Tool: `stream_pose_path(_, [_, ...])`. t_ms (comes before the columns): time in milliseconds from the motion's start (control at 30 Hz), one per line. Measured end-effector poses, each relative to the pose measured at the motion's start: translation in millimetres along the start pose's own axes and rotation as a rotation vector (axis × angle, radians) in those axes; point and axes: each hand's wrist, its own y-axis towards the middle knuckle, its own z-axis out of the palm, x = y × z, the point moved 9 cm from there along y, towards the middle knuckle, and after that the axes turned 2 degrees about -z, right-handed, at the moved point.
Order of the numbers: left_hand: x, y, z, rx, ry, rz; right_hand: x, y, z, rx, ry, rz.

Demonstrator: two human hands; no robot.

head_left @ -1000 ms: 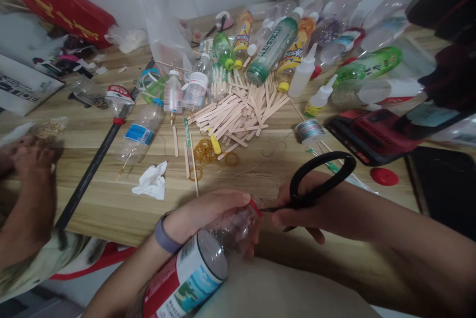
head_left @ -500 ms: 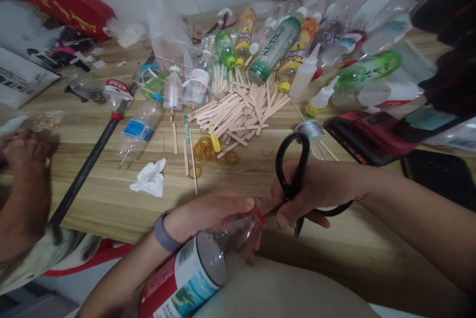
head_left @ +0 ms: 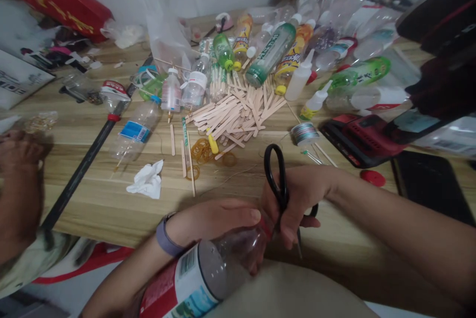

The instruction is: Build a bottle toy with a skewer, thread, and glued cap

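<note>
My left hand (head_left: 219, 219) is wrapped around the neck end of a large clear plastic bottle (head_left: 238, 253) with a red and white label. The bottle lies tilted over my lap, its neck pointing right. A red ring (head_left: 265, 226) circles the neck. My right hand (head_left: 297, 199) grips black-handled scissors (head_left: 275, 174) by one loop, the handles up and the blades low. One blade meets the neck at the red ring; the other points down, apart from it. The bottle's mouth is partly hidden behind my right fingers.
Wooden sticks (head_left: 232, 117) are heaped mid-table, with rubber bands (head_left: 201, 150) and a crumpled tissue (head_left: 147, 179) nearer. Empty bottles crowd the back right. A red cap (head_left: 372, 178) lies beside a black phone-like slab (head_left: 431, 184) and a red-black battery tool (head_left: 357, 139). Another person's hand (head_left: 20, 152) rests far left.
My right hand and the scissors have shifted left, closer against the bottle neck, and the scissors have turned. The red cap on the table has come into sight beyond my right forearm.
</note>
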Motion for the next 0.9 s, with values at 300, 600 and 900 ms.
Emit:
stream_pose_path(300, [-13.7, -21.6, -31.0, -0.156, -0.070, 0.122, 36.2, -41.3, -19.7, -0.606, -0.495, -0.258])
stream_pose_path(600, [-61.7, -7.1, -52.0, -0.339, 0.033, 0.286, 52.0, -43.2, 2.1, -1.135, -1.030, -0.303])
stream_pose_path(900, [-67.3, 0.0, -45.0, -0.367, 0.208, 0.296, 52.6, -48.0, -2.8, -1.143, -0.992, -0.311])
